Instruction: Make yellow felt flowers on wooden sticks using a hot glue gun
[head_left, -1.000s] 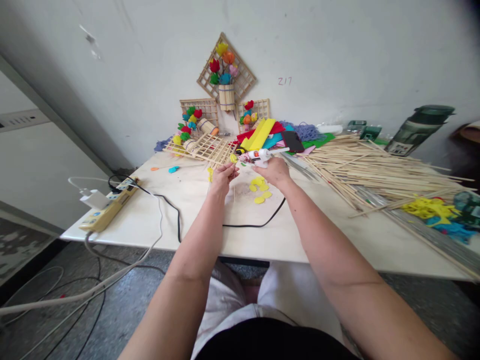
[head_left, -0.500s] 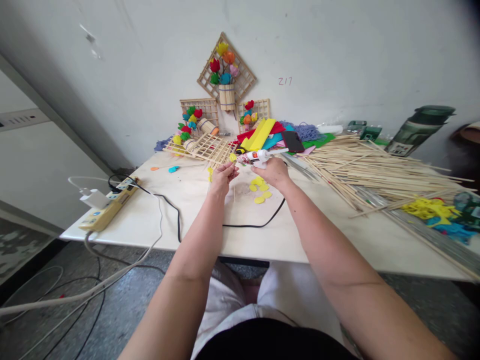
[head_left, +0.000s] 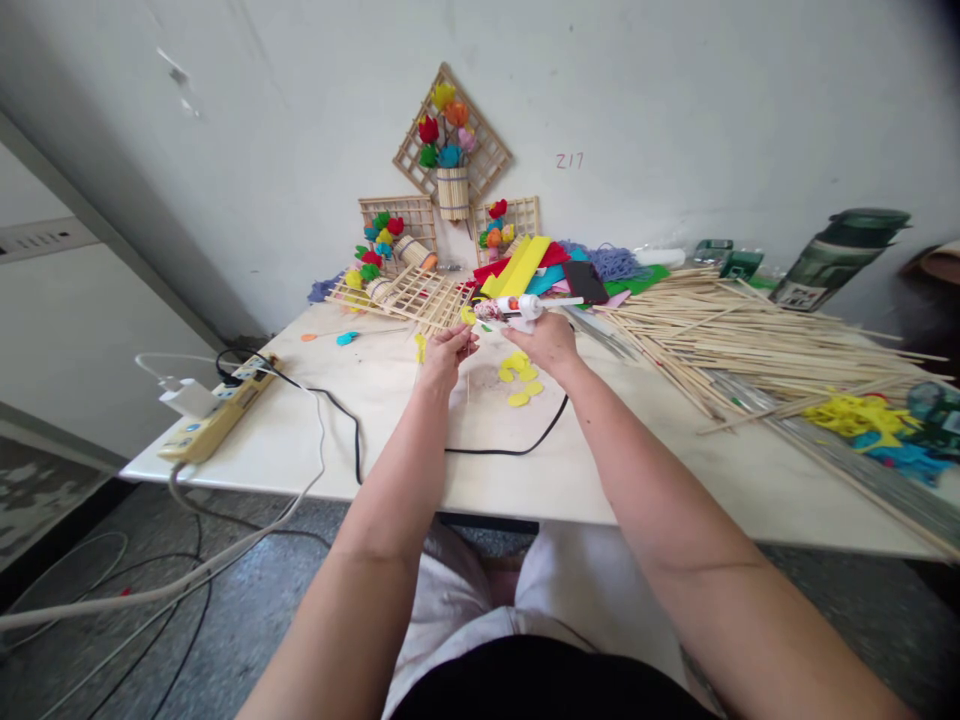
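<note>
My right hand (head_left: 547, 342) is wrapped round a white glue gun (head_left: 519, 308), with a glue stick (head_left: 562, 301) jutting from its back end. The gun's nozzle points left, at a small yellow felt piece (head_left: 468, 315). My left hand (head_left: 452, 350) is closed in a pinch on a thin stick (head_left: 469, 385), with the yellow piece at the stick's top; whether the nozzle touches it I cannot tell. Below the gun, several loose yellow felt petals (head_left: 521, 375) lie on the table (head_left: 405, 470).
Bamboo lattices with felt flowers (head_left: 452, 140) stand against the wall. Coloured felt sheets (head_left: 517, 268) lie at the back, and a wide heap of thin wooden sticks (head_left: 750, 340) covers the right. A power strip (head_left: 225, 410) and black cord (head_left: 525, 453) are on the table, with a bottle (head_left: 840, 260) at the far right.
The glue gun has shifted very slightly, its glue stick end a little further right. Both hands stay in nearly the same place.
</note>
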